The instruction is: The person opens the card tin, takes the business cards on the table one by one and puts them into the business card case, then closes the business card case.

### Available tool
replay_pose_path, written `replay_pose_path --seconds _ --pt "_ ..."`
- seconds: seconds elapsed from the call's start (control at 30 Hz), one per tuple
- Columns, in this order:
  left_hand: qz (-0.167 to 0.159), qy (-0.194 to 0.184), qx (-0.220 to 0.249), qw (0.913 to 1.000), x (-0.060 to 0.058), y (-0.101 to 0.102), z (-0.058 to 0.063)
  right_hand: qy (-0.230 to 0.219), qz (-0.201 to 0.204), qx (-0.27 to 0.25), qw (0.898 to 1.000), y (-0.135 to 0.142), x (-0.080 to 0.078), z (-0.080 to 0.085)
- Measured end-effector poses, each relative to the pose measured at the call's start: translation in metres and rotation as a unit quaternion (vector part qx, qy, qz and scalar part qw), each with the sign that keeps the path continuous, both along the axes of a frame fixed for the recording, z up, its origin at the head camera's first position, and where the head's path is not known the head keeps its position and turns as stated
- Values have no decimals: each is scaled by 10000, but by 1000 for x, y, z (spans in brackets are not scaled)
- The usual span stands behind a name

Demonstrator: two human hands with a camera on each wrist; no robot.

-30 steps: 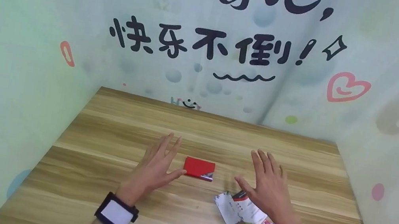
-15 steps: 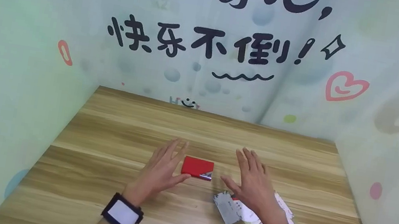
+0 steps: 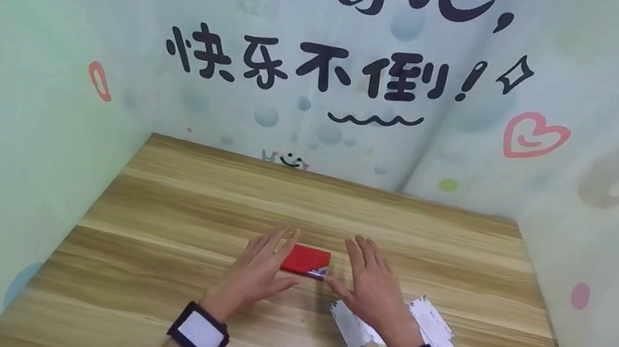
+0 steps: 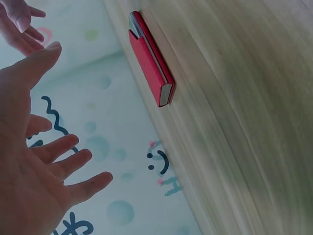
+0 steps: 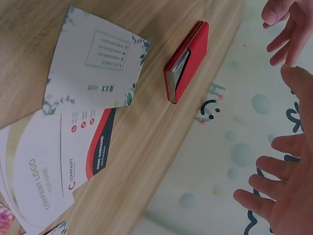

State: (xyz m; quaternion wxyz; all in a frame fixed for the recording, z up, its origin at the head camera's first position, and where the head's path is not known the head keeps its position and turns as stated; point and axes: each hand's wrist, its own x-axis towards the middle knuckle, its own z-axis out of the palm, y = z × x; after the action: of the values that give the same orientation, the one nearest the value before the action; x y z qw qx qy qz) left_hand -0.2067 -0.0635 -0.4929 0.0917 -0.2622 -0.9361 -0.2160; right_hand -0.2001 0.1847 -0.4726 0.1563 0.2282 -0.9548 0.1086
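While left hand point(image 3: 256, 269) hovers by red case point(image 3: 308, 260), right hand point(image 3: 373, 288) part-hides cards point(image 3: 434, 322), each grip spread.

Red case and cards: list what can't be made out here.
Head view: left end of the red case, behind the left hand.
Head view: middle of the cards, behind the right hand.
Head view: card print, too small.
Right wrist view: pink-patterned card, cut off by the left edge.

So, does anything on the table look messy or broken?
A bit messy: the business cards lie in a loose, overlapping spread at different angles on the wood-grain table, not in a neat stack. The red card case lies flat nearby. I see nothing torn or spilled.
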Motion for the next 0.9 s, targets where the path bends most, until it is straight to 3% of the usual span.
replay_pose_path --seconds 0.27,0.43,0.63,0.9 --pt "-129 52 -29 9999 -3 7 -8 -342 5 131 9993 -14 -1 -8" --pt "-156 -4 -119 9998 -4 10 -13 -351 -2 228 9991 -17 -3 -15" --pt "-179 187 -368 9990 -8 14 -19 -281 23 308 9991 -19 -7 -24" --pt "-209 -138 -450 9987 -11 19 -26 -393 84 366 9985 -19 -11 -34"
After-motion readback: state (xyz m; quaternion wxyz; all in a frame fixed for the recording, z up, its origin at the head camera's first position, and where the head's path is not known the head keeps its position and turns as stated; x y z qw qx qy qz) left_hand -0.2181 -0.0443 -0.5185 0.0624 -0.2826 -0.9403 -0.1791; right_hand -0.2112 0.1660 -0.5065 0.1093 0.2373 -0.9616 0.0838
